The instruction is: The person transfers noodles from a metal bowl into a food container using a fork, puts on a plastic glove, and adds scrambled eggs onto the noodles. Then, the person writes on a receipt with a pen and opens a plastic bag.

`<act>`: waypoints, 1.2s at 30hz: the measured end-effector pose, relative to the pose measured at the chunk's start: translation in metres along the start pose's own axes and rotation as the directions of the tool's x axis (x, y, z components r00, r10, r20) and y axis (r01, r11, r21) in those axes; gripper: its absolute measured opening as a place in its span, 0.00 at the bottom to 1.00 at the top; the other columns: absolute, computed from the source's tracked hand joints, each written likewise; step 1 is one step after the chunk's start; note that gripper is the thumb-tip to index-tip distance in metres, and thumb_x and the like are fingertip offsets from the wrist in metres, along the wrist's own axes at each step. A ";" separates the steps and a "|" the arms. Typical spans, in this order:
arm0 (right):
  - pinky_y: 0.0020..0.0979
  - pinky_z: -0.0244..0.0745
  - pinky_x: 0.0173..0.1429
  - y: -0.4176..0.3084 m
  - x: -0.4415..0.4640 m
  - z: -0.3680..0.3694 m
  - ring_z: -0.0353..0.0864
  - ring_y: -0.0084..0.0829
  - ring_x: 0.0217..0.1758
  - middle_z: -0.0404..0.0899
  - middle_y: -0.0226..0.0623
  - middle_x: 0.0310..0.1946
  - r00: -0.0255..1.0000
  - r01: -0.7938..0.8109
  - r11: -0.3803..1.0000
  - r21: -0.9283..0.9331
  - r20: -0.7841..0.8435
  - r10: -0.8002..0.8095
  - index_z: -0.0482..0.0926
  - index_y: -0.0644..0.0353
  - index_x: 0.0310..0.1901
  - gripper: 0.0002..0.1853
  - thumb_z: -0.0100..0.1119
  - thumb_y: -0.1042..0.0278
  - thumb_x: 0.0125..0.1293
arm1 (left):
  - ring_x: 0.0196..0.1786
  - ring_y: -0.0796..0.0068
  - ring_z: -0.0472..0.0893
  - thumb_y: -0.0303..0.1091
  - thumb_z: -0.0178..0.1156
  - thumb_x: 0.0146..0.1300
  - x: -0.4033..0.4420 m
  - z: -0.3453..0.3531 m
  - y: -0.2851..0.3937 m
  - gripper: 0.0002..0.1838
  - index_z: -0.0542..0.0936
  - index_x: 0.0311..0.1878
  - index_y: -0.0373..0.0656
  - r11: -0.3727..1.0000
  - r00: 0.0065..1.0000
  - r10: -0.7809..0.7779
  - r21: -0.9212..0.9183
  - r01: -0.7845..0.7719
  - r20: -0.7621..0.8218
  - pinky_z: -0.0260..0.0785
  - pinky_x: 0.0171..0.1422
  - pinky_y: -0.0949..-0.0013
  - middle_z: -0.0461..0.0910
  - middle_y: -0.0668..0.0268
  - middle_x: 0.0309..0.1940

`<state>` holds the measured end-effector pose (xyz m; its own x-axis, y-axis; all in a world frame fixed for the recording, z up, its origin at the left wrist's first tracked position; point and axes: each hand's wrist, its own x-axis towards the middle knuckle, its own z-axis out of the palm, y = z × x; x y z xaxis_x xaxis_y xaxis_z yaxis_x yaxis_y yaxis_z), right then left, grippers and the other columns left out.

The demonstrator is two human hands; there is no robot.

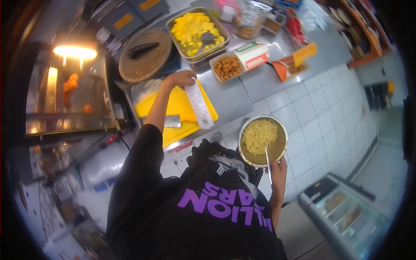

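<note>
My left hand [180, 78] pinches the top end of a long white paper receipt [199, 106], which hangs over the yellow cutting board [151, 106]. A cleaver with a yellow handle [172, 121] lies on that board, just left of the receipt. My right hand [278, 171] is closed around the near edge of a round metal bowl [278, 151], together with the handle of a utensil [268, 162]. Pale noodles [260, 136] fill part of the bowl, and the utensil's tip rests against them. The bowl is held over the tiled floor, right of the counter.
Behind the receipt are a round wooden board [156, 60] with a dark knife, a metal tray [227, 41] of yellow food, and two boxes of browned pieces [227, 68] [294, 68]. A lit warming cabinet [73, 125] stands left, a glass-topped case [310, 195] lower right.
</note>
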<state>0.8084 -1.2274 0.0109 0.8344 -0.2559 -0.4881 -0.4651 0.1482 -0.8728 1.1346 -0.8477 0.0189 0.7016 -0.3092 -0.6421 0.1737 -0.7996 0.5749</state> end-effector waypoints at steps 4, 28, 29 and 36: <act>0.21 0.67 0.23 -0.058 0.087 -0.010 0.73 0.18 0.23 0.78 0.33 0.30 0.953 0.022 0.977 -0.211 0.300 0.043 0.72 0.64 0.54 0.17 0.52 0.69 0.66 | 0.47 0.54 0.81 0.31 0.59 0.50 -0.005 -0.006 -0.028 0.21 0.77 0.52 0.48 0.955 0.915 0.162 0.293 -0.050 -0.371 0.76 0.50 0.61 0.80 0.54 0.44; 0.34 0.75 0.32 -0.185 0.179 0.099 0.83 0.37 0.31 0.82 0.46 0.30 0.800 0.531 0.139 -0.836 0.549 0.242 0.70 0.66 0.54 0.20 0.53 0.60 0.67 | 0.36 0.73 0.81 0.33 0.60 0.63 -0.096 0.247 0.080 0.19 0.71 0.54 0.34 0.426 0.786 -0.367 -0.841 -0.332 -0.497 0.74 0.40 0.70 0.80 0.59 0.35; 0.38 0.76 0.35 -0.190 0.169 0.101 0.83 0.42 0.32 0.82 0.48 0.30 0.801 0.597 -0.086 -0.798 0.586 0.121 0.71 0.65 0.53 0.19 0.54 0.61 0.66 | 0.38 0.73 0.81 0.31 0.58 0.65 -0.094 0.243 0.079 0.18 0.69 0.55 0.34 0.462 0.814 -0.336 -0.836 -0.296 -0.474 0.75 0.41 0.70 0.79 0.58 0.38; 0.45 0.73 0.40 -0.244 0.106 0.105 0.79 0.44 0.39 0.79 0.41 0.33 0.686 0.697 -0.329 -0.637 0.726 0.048 0.79 0.57 0.44 0.09 0.52 0.69 0.65 | 0.35 0.72 0.82 0.24 0.57 0.64 -0.095 0.223 0.078 0.19 0.64 0.57 0.34 0.391 0.880 -0.281 -0.883 -0.261 -0.384 0.78 0.37 0.71 0.77 0.58 0.36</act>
<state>1.0413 -1.1902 0.1728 0.7646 0.5251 -0.3737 0.5463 -0.8357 -0.0566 0.9277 -0.9950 0.0115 0.8338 0.1502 -0.5313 0.4950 0.2226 0.8399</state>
